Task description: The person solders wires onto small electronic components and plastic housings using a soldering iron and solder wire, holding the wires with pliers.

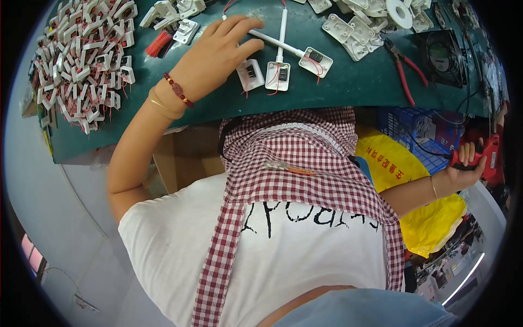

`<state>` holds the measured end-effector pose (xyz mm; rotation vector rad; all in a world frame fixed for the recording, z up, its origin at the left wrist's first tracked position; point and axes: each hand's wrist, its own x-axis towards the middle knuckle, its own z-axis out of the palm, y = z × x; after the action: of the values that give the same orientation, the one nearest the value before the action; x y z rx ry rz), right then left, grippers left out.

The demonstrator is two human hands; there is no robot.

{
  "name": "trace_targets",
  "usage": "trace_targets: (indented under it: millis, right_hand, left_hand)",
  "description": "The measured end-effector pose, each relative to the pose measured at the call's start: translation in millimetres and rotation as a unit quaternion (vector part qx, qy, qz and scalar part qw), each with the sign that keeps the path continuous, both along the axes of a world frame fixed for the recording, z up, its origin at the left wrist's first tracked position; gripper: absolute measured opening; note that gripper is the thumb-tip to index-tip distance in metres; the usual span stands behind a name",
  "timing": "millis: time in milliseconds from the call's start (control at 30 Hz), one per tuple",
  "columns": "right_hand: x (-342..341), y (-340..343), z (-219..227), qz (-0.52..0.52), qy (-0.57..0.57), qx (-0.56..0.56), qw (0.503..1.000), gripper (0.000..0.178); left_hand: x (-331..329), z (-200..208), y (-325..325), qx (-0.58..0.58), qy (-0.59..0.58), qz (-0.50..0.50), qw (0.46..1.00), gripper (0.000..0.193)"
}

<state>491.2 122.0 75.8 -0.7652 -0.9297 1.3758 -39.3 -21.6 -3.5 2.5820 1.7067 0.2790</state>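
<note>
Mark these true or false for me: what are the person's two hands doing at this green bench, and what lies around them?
1. The left hand rests on the green table, fingers over a thin white rod. True.
2. The right hand lies flat on the table. False: it is off the table, down at the person's side, gripping a red tool.
3. A big heap of small white parts lies at the table's left end. True.
4. Red-handled pliers are in the left hand. False: they lie on the table toward its right side, untouched.
5. The person wears a red-and-white checked apron. True.
</note>
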Motion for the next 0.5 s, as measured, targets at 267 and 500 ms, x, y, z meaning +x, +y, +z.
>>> trace_targets:
  millis: [267,500]
  right_hand:
    - [2,4,-6,0.013,0.033,-0.003,0.999,0.042]
    - [2,-10,4,-0.001,0.018,0.015,1.000,0.043]
  left_hand:
    - [31,-15,31,0.051,-0.115,-0.004,0.992,0.030]
    - [43,1,56,0.100,-0.012,-0.093,0.991,0.017]
